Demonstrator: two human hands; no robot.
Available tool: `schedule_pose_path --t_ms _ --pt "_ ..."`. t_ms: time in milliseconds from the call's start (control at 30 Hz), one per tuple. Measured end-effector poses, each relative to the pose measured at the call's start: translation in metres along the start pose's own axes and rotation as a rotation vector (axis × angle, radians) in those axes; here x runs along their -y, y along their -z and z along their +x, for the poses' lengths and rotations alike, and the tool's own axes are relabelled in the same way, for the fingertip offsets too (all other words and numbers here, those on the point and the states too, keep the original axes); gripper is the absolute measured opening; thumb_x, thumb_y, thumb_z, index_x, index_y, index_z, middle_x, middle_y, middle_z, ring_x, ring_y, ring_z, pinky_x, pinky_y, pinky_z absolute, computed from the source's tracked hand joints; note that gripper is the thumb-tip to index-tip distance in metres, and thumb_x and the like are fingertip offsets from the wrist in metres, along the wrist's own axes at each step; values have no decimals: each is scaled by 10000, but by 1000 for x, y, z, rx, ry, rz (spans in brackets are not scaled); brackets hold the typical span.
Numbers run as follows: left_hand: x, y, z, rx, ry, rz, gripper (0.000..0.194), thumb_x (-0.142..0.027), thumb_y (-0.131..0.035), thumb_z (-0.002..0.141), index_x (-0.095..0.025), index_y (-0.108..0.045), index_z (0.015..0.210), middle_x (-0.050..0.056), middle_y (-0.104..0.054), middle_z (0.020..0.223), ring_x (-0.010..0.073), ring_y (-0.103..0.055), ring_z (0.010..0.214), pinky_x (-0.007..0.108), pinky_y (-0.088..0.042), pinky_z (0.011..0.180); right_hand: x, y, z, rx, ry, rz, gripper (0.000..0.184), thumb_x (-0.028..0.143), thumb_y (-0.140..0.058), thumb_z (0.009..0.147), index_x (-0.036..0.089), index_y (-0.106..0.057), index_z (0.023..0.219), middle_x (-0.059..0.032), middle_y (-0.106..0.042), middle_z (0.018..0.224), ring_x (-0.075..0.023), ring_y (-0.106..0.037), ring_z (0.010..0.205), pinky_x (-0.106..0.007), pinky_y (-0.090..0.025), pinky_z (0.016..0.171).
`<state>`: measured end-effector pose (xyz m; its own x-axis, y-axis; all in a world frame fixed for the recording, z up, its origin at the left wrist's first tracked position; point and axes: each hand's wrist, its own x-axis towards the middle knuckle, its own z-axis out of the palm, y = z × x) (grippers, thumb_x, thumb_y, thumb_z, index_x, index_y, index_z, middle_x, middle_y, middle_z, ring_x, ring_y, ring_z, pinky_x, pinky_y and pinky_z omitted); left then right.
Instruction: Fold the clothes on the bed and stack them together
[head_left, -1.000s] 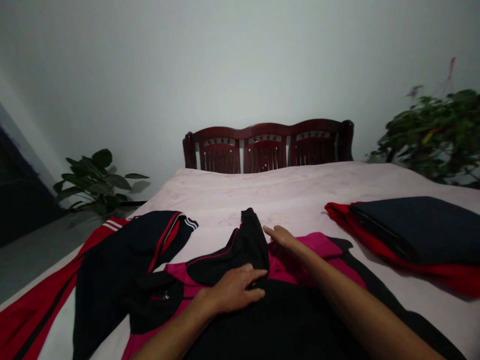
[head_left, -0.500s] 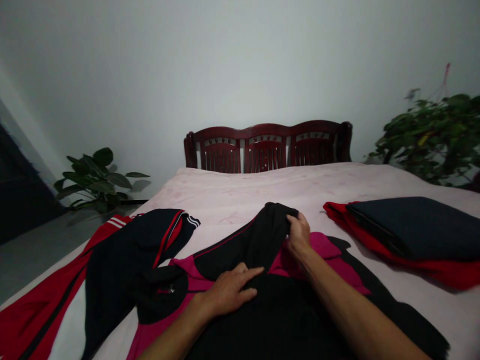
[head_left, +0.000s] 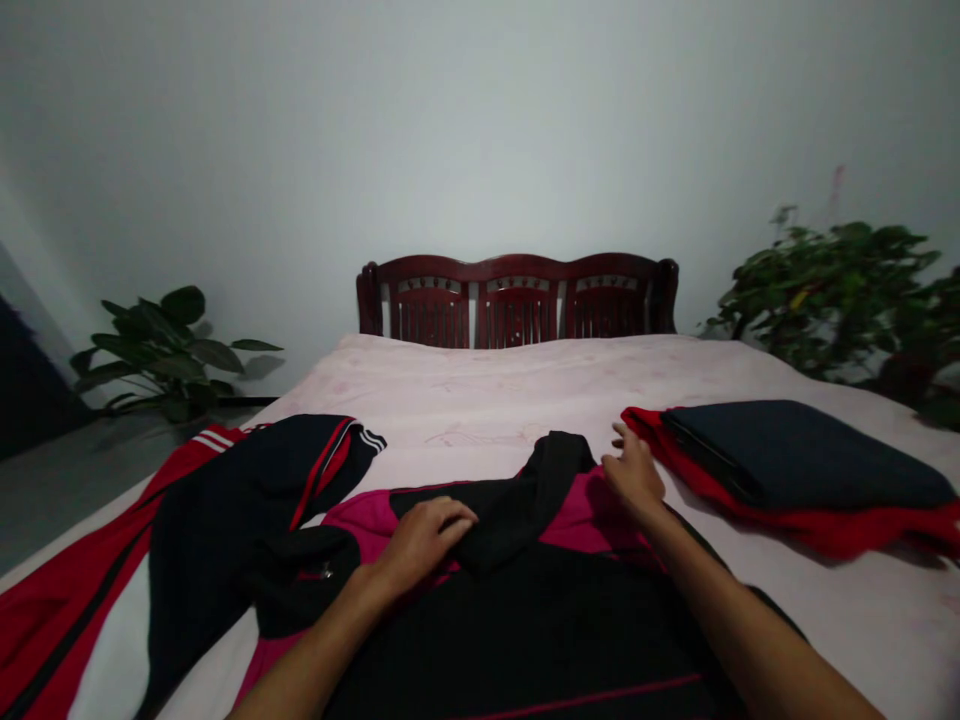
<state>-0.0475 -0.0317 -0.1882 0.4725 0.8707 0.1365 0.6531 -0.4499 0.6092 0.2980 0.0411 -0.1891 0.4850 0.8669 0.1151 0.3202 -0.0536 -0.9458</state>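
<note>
A black and magenta jacket (head_left: 525, 620) lies spread on the bed in front of me. Its black sleeve (head_left: 536, 495) is folded across the chest. My left hand (head_left: 424, 540) rests flat on the jacket at the near end of that sleeve, fingers loosely stretched. My right hand (head_left: 636, 472) lies on the magenta shoulder to the right of the sleeve, fingers spread and holding nothing.
A dark blue and red jacket (head_left: 247, 500) lies crumpled at the left. A folded dark garment on red cloth (head_left: 795, 465) sits at the right. The bed (head_left: 525, 385) has a pale pink sheet and a wooden headboard (head_left: 517, 298). Potted plants (head_left: 161, 350) stand on both sides.
My right hand has let go of the black sleeve and moved right onto the magenta shoulder. The sleeve now lies across the jacket. My left hand shifted slightly left.
</note>
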Motion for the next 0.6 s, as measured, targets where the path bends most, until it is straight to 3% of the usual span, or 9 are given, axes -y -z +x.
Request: schedule_pose_path --t_ms 100,167,233,300,400,500,567,600 --pt "15 7 6 -162 176 269 259 -260 -505 958 -250 -690 1139 1 -654 1144 141 -573 1102 247 -395 979 6 -10 9 210 484 -486 605 61 -505 745 239 -616 1313 -52 -484 1448 -263 -371 1370 -399 -288 1152" --pt "30 10 9 -186 292 414 303 -273 -505 959 -233 -665 1213 40 -625 1219 198 -529 1190 324 -356 1052 8 -19 15 398 726 -815 580 127 -526 800 231 -584 1368 -71 -519 1417 -264 -434 1300 -391 -339 1091" --pt "47 14 10 -199 408 464 389 -303 -509 955 -176 -615 1307 115 -592 1283 289 -485 1261 449 -312 1089 12 -26 18 520 808 -1034 499 225 -576 831 237 -614 1328 -89 -611 1271 -265 -517 1162 -366 -392 959" --pt "63 18 8 -186 511 493 452 -322 -539 930 -148 -587 1345 161 -590 1281 355 -488 1257 538 -303 1070 20 -28 18 544 834 -1166 325 270 -576 854 223 -697 1152 -93 -666 1067 -258 -559 1008 -351 -379 841" --pt "82 27 4 -139 571 487 367 -262 -514 905 -202 -647 1242 109 -645 1194 312 -564 1176 488 -365 1025 41 -16 12 444 853 -1182 228 235 -496 912 181 -701 997 -101 -658 1005 -251 -546 974 -359 -324 810" --pt "96 38 -3 -133 584 470 356 -215 -419 910 -246 -662 1169 62 -665 1143 256 -602 1125 418 -423 954 57 13 3 153 948 -1151 275 234 -431 968 195 -677 1082 -98 -638 1023 -251 -512 1004 -380 -284 836" --pt "101 43 -8 -133 584 472 359 -208 -405 905 -243 -664 1150 71 -659 1126 263 -612 1097 429 -438 922 55 36 -3 -38 1035 -1141 295 245 -424 983 231 -671 1144 -89 -634 1002 -251 -501 1000 -388 -273 848" --pt "101 44 -10 -134 582 479 355 -201 -416 896 -233 -667 1146 82 -653 1122 275 -614 1082 448 -438 919 49 47 -6 -68 1043 -1159 296 234 -434 977 237 -669 1158 -89 -634 1013 -255 -500 1006 -392 -274 853"
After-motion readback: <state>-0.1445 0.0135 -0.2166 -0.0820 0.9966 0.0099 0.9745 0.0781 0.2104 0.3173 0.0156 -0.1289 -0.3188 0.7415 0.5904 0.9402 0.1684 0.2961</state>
